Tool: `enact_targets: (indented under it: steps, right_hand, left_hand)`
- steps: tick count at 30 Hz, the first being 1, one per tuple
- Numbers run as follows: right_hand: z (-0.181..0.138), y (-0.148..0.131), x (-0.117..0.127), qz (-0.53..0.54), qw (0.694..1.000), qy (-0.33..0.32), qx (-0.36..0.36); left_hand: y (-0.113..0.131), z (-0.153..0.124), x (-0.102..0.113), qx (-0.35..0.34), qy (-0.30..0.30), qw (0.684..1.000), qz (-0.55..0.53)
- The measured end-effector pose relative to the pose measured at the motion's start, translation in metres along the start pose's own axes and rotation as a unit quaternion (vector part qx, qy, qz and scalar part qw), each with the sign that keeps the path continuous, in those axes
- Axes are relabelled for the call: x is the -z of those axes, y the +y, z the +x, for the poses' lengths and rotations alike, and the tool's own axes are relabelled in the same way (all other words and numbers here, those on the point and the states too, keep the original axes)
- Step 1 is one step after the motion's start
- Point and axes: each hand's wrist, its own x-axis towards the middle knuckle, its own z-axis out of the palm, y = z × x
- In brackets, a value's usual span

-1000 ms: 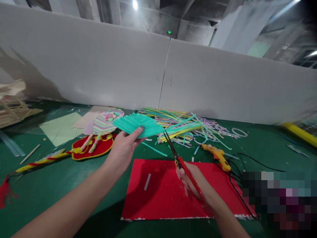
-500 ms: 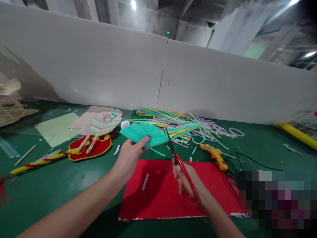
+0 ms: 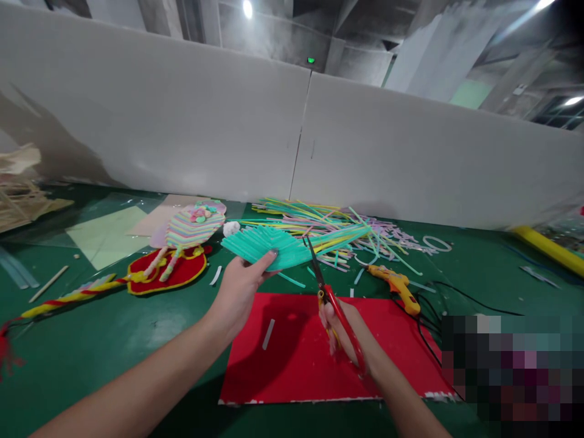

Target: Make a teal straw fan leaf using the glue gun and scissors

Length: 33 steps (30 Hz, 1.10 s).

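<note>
My left hand [image 3: 246,280] pinches a teal fan-shaped piece made of fuzzy stems [image 3: 267,244], thumb on top. In my right hand [image 3: 344,328] is a pair of red-handled scissors [image 3: 335,307], its blades pointing up and away beside the right edge of the teal piece. I cannot tell whether the blades touch it. A red board [image 3: 292,371] lies on the table under both hands, with a small white strip [image 3: 268,334] on it. Loose pipe cleaners [image 3: 301,210] in several colours are heaped behind the teal piece.
To the right lies a yellow glue gun [image 3: 396,286] with a black cord. Leftward are a striped fuzzy fan [image 3: 194,228], a red fan with yellow trim [image 3: 168,280] and a pale green sheet [image 3: 109,237]. A white partition [image 3: 182,121] closes off the table's back.
Almost nothing differs. The whole view has shifted very slightly; both hands keep their hold on the teal piece and the scissors.
</note>
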Motion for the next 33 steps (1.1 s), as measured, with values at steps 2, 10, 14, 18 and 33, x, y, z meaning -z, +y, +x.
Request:
enact_targets:
  steps: [2,10,14,18,33]
  right_hand:
    - [0.0004,0.0003,0.0001,-0.003,1.000,0.003,0.002]
    - [0.0022,0.0048,0.0009,-0.013,1.000,-0.010,-0.002]
    - [0.0013,0.0061,-0.0004,-0.021,1.000,-0.003,0.000]
    - [-0.0009,0.0028,-0.0015,-0.022,1.000,0.008,0.004]
    - [-0.0044,-0.0023,-0.0054,-0.022,0.999,0.029,-0.007]
  left_hand:
    - [-0.0001,-0.0007,-0.0008,0.005,0.003,1.000,0.000]
    - [0.0019,-0.0038,-0.0036,0.006,0.019,1.000,-0.001]
    - [0.0015,-0.0060,-0.0044,0.010,0.022,1.000,-0.002]
    - [0.0000,-0.0072,-0.0044,0.007,0.018,1.000,-0.003]
    - [-0.0001,-0.0050,-0.0033,0.004,0.031,0.999,-0.006]
